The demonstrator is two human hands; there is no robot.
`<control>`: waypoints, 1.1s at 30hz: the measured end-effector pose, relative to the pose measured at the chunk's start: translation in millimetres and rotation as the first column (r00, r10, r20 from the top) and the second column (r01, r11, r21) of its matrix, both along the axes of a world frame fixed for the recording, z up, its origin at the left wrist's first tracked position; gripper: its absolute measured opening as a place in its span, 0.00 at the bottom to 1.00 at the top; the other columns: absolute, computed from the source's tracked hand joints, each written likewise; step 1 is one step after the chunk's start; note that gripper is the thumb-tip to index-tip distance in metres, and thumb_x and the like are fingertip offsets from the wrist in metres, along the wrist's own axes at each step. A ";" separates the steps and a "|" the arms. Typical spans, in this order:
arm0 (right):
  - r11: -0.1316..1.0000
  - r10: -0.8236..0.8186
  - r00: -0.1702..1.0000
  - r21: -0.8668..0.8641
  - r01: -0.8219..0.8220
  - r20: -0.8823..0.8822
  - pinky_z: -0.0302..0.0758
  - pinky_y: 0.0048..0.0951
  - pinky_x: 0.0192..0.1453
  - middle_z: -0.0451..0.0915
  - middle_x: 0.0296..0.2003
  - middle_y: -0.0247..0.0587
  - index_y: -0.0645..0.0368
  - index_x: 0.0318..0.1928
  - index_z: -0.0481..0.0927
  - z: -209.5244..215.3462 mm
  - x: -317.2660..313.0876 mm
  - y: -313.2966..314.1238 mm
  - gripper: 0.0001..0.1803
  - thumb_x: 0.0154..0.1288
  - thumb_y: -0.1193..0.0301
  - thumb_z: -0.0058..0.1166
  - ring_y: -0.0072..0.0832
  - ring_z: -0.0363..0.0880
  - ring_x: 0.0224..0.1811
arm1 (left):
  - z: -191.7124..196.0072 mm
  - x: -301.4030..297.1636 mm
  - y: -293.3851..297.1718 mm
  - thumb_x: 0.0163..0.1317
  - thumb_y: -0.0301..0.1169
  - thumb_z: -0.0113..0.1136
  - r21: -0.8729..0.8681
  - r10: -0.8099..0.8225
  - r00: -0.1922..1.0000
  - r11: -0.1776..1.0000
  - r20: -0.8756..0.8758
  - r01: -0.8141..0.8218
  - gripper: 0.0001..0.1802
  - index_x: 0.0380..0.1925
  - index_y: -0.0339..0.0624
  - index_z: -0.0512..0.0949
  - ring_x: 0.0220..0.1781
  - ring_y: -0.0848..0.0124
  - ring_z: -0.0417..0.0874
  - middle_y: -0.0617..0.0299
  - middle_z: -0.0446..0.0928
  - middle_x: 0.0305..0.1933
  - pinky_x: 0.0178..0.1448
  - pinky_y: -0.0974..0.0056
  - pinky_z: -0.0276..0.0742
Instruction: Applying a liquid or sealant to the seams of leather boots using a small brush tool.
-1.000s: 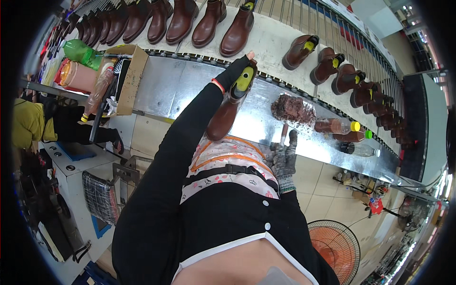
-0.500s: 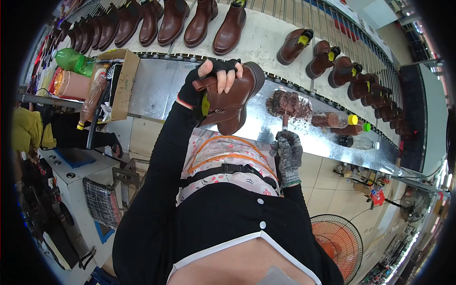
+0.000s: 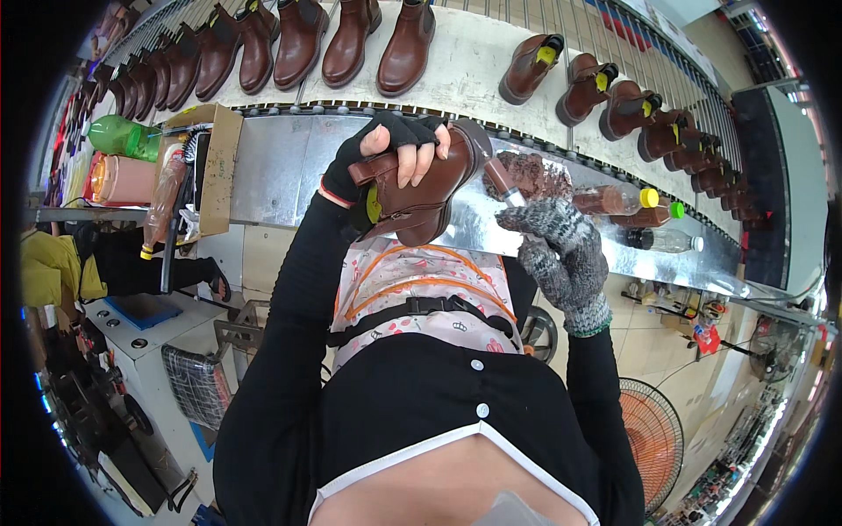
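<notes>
Brown boot: upper centre of the frame, held up over the steel bench, long axis running left to right, sole end toward the right.
Left hand: fingerless black glove, fingers curled over the boot's top, gripping it.
Right hand: grey knit glove, closed round a brush handle, just right of the boot, brush end at the sole end.
Nearer hand: left, already on it.

bright even indoor light, sharp centre, strong fisheye bending, black vignette at rim

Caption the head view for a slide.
Left hand in a fingerless black glove grips a brown boot; knit-gloved right hand holds a brush to it.
</notes>
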State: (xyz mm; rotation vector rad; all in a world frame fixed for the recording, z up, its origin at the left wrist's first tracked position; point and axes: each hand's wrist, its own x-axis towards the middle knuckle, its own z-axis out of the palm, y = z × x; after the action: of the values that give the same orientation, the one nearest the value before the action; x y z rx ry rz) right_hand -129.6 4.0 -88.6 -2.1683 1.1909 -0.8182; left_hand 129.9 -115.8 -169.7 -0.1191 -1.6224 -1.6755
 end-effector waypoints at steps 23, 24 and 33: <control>0.995 0.086 0.988 -0.062 -0.079 0.131 0.72 0.29 0.39 0.81 0.38 0.32 0.47 0.39 0.83 -40.8 9.1 -13.9 0.12 0.53 0.65 0.53 0.30 0.77 0.38 | -13.8 12.1 -7.3 0.68 0.57 0.27 0.080 0.092 0.994 0.993 -0.051 -0.088 0.39 0.10 0.44 0.73 0.35 0.65 0.68 0.62 0.71 0.16 0.57 0.58 0.56; 0.995 0.088 0.987 -0.061 -0.081 0.134 0.72 0.29 0.39 0.81 0.38 0.32 0.47 0.39 0.83 -46.3 12.1 -14.3 0.12 0.53 0.65 0.53 0.30 0.77 0.38 | -16.7 14.7 -7.0 0.68 0.57 0.27 0.160 0.138 0.986 0.980 -0.092 -0.122 0.39 0.10 0.44 0.72 0.36 0.65 0.66 0.62 0.70 0.16 0.58 0.58 0.55; 0.992 0.105 0.959 -0.090 -0.084 0.264 0.74 0.33 0.40 0.82 0.33 0.41 0.59 0.33 0.82 -90.1 48.5 -28.5 0.16 0.59 0.64 0.42 0.36 0.78 0.33 | -48.9 45.6 -24.1 0.69 0.57 0.19 0.320 0.137 0.954 0.946 -0.268 -0.046 0.38 0.16 0.47 0.73 0.50 0.64 0.61 0.63 0.70 0.25 0.69 0.57 0.42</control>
State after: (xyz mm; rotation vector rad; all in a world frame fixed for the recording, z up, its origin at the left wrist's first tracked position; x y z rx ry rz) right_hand -81.1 -24.5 -178.7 -2.0761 0.9258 -1.0931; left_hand 175.5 -139.9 -218.6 -0.1198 -1.1190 -1.7290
